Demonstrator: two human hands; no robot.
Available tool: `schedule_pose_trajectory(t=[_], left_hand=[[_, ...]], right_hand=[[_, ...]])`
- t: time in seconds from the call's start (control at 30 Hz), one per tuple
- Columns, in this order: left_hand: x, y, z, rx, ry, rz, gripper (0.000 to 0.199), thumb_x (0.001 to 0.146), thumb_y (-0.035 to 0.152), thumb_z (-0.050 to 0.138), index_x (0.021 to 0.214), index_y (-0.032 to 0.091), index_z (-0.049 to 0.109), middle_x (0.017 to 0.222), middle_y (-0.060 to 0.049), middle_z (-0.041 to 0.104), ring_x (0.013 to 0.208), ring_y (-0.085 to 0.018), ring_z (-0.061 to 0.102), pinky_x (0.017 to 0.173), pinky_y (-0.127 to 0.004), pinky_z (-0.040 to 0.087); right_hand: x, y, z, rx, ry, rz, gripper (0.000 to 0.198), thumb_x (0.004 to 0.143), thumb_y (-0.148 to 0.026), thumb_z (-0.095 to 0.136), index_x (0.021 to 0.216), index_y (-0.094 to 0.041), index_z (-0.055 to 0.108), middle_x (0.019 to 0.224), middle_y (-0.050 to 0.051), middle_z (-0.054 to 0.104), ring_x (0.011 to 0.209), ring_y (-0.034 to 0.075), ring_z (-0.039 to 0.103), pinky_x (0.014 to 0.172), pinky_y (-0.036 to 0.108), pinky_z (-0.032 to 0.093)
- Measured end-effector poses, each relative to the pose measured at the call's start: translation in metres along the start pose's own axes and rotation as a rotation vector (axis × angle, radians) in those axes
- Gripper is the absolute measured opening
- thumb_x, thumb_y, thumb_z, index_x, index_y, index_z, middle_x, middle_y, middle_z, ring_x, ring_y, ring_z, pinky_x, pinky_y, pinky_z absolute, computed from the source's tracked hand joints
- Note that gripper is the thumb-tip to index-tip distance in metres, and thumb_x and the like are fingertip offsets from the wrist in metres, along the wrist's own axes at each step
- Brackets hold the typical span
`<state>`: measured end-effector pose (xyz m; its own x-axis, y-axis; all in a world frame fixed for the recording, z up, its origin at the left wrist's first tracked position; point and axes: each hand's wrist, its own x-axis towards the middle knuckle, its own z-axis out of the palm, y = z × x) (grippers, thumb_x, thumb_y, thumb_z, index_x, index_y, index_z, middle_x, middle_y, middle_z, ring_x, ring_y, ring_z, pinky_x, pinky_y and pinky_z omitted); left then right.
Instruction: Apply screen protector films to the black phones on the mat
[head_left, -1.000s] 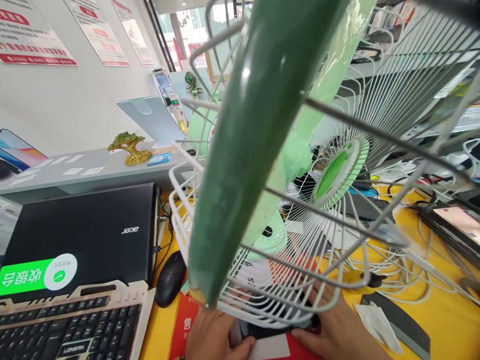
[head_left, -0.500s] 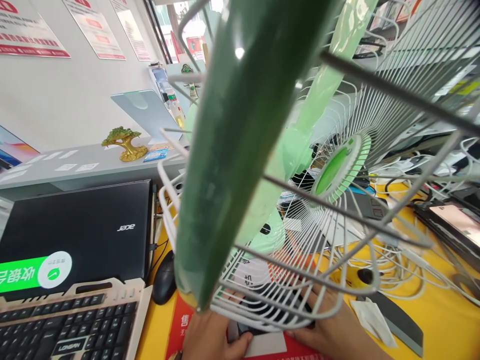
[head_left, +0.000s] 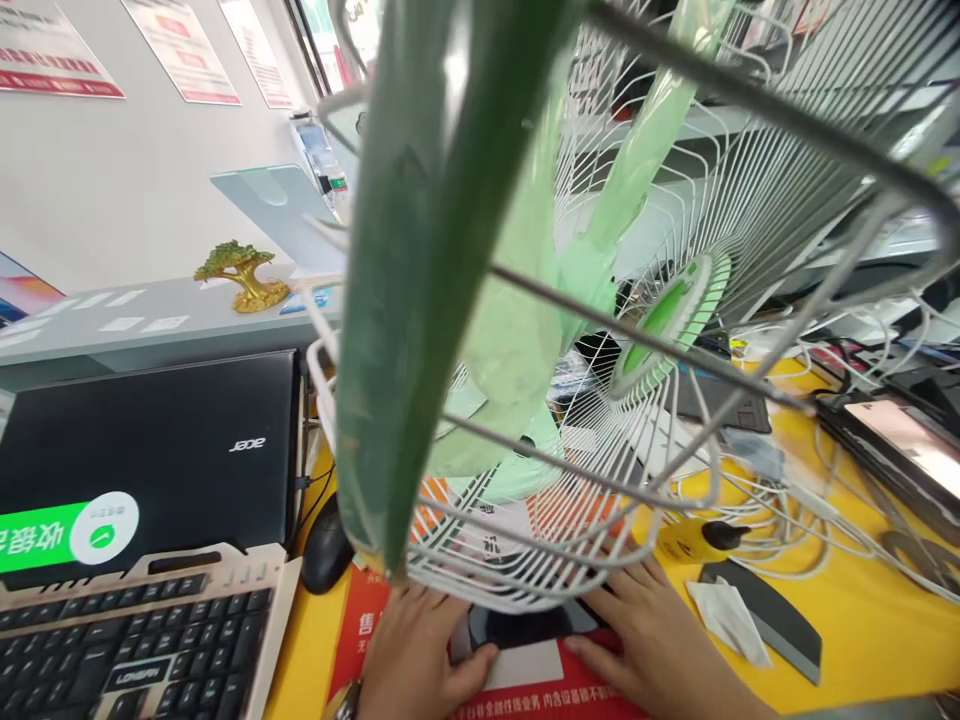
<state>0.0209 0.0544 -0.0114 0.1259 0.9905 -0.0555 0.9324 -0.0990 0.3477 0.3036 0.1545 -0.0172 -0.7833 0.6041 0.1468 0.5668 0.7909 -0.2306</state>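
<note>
A dark, glossy, flat object (head_left: 525,627), phone-like, lies on a red printed mat (head_left: 540,700) between my hands. My left hand (head_left: 421,645) rests at its left side with the thumb out towards it and the fingers stretched forward. On the other side, my right hand (head_left: 649,630) lies with fingers spread and its thumb by the object's near edge. A green fan (head_left: 517,330) with a wire guard (head_left: 525,590) looms close to the camera, hiding the object's far part and some fingertips. A pale strip (head_left: 525,665) shows just below the object.
To the left are a keyboard (head_left: 150,660), a black mouse (head_left: 328,545) and a laptop (head_left: 165,450). On the right lie a yellow bottle (head_left: 694,540), a crumpled tissue (head_left: 727,615), a dark flat blade-like piece (head_left: 780,620) and tangled cables (head_left: 795,520) on the yellow tabletop (head_left: 870,620).
The view has shifted slightly, and the fan appears further left and up. More of my hands and the dark object shows beneath the guard. Both hands stay beside the object.
</note>
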Motion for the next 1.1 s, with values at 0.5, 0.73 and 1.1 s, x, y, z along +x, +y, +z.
schedule_pose_trajectory(t=[0.5,0.73,1.1], left_hand=[[0.006,0.003,-0.01,-0.05,0.024,0.069,0.055,0.077,0.029,0.071,0.13,0.037,0.061,0.137,0.002,0.064,0.128,-0.03,0.056,0.115,-0.06,0.037],[0.007,0.006,-0.012,-0.055,0.017,0.057,0.054,0.077,0.027,0.07,0.129,0.035,0.062,0.137,0.001,0.064,0.132,-0.031,0.053,0.116,-0.062,0.035],[0.005,-0.014,0.012,0.207,0.364,0.326,0.055,0.078,0.037,0.07,0.132,0.036,0.059,0.13,0.004,0.069,0.122,-0.026,0.062,0.102,-0.042,0.05]], right_hand=[[0.001,-0.008,-0.008,-0.073,0.054,-0.053,0.048,0.095,-0.045,0.061,0.141,-0.033,0.057,0.138,0.006,0.061,0.122,0.03,0.056,0.099,0.045,0.047],[0.002,-0.009,-0.004,-0.158,0.072,-0.101,0.051,0.095,-0.048,0.06,0.142,-0.03,0.055,0.143,0.004,0.059,0.125,0.029,0.056,0.098,0.043,0.048],[-0.08,0.011,-0.045,-0.215,0.296,0.04,0.018,0.096,-0.032,0.06,0.106,-0.024,0.072,0.099,0.003,0.075,0.091,0.019,0.07,0.086,0.032,0.054]])
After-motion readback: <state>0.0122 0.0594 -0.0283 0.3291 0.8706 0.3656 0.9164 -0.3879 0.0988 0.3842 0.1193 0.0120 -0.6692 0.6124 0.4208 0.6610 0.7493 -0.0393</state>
